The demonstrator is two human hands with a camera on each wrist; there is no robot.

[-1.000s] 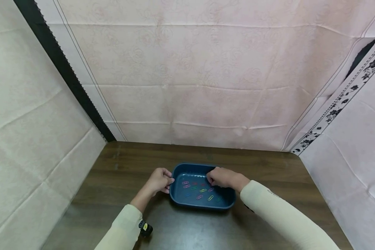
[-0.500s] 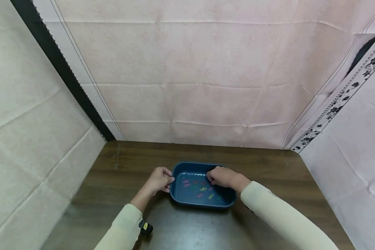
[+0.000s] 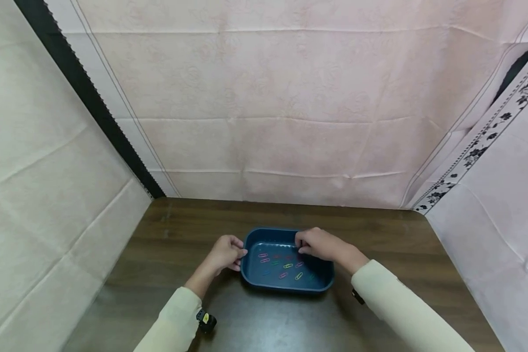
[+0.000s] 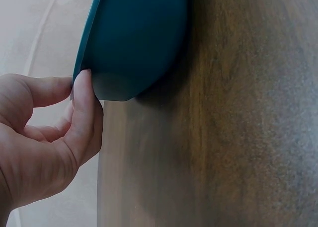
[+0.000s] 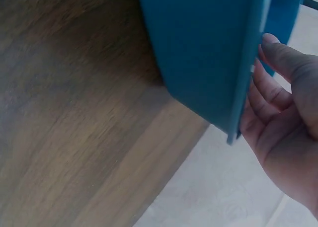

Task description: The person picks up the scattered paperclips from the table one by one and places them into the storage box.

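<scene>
A blue rectangular tray (image 3: 286, 285) rests on the wooden table, with several coloured paper clips (image 3: 288, 266) scattered over its floor. My left hand (image 3: 224, 253) pinches the tray's left rim between thumb and fingers; the left wrist view shows this left hand (image 4: 54, 127) at the rim near a corner. Over the tray's right part is my right hand (image 3: 320, 244), fingers bent down into it. In the right wrist view the right hand (image 5: 288, 108) reaches past the near rim, which hides some fingertips. Whether they hold a paper clip cannot be made out.
The brown wooden table (image 3: 193, 220) extends around the tray on all sides. Pale patterned cloth (image 3: 290, 122) hangs behind its far edge, and more white cloth (image 3: 48, 195) stands along the left and right sides.
My right hand has lifted slightly and shifted a little right, its fingers less tucked under than before. My left hand stays at the tray's rim.
</scene>
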